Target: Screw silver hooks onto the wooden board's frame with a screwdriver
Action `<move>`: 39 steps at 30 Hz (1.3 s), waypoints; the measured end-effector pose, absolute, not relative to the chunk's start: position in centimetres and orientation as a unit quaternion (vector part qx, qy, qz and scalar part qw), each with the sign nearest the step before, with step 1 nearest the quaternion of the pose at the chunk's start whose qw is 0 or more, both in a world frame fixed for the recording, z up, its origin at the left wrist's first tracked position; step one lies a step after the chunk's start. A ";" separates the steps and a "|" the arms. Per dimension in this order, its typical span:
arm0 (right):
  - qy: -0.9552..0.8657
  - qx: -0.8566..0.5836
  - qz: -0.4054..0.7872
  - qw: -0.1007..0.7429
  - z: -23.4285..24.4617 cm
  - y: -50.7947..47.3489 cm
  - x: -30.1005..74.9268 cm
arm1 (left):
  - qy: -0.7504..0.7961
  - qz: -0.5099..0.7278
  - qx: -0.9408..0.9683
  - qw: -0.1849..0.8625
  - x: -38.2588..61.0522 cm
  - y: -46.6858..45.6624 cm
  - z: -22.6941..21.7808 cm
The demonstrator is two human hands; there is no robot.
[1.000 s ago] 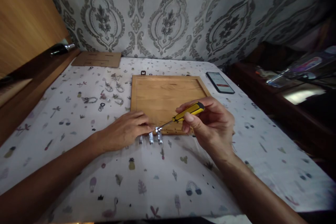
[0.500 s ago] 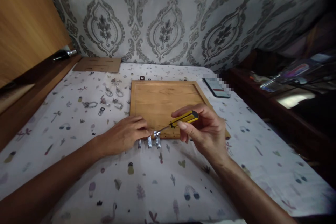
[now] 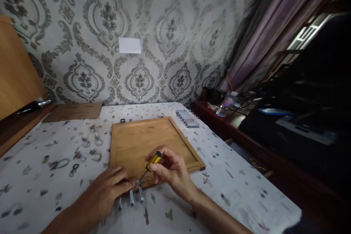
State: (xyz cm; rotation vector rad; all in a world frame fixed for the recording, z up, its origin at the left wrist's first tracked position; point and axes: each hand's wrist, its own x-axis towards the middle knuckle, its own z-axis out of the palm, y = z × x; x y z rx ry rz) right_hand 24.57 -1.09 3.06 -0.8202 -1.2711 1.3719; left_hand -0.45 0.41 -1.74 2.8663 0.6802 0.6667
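A framed wooden board point(image 3: 145, 139) lies flat, with several metal hooks point(image 3: 140, 194) hanging over its near edge. My right hand point(image 3: 175, 173) grips a small yellow-and-black screwdriver point(image 3: 154, 160) between thumb and fingers. The tool slants down to the left, its tip at the top of the rightmost hook. My left hand point(image 3: 109, 184) rests over the board's near left corner. Its fingers are pressed together, with the fingertips at that same hook, which they appear to pinch; the exact contact is small and partly hidden.
Loose metal rings and clips point(image 3: 95, 155) lie left of the board. A brown cardboard piece point(image 3: 72, 112) is at the back left, a phone point(image 3: 188, 118) at the back right. A clear bottle point(image 3: 227, 104) stands on dark furniture beyond the patterned tablecloth point(image 3: 219, 204).
The view has tilted up and swung right, so hands and board appear lower and further left. The screwdriver stands steeper, its tip still at the same hook. The left hand stays beside it.
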 end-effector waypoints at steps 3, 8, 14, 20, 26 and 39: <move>-0.512 -0.327 0.598 0.523 2.9 -1.2 24.5 | 0.219 0.238 0.945 0.057 -0.5 0.5 -1.7; -0.535 -0.286 0.596 0.526 2.7 -1.0 24.5 | 0.207 0.243 0.946 0.057 -0.5 0.6 -1.5; -0.556 -0.312 0.556 0.533 2.7 -0.9 24.5 | 0.206 0.242 0.946 0.054 -0.5 0.7 -1.7; -0.563 -0.321 0.473 0.597 3.5 -1.5 24.7 | 0.230 0.206 0.950 0.042 -0.5 0.0 -0.8; -0.575 -0.348 0.414 0.614 3.8 -1.3 24.6 | 0.228 0.185 0.955 0.032 -0.7 0.2 -0.3; -0.595 -0.383 0.392 0.588 3.5 -1.8 24.6 | 0.225 0.197 0.953 0.040 -0.7 0.2 -0.4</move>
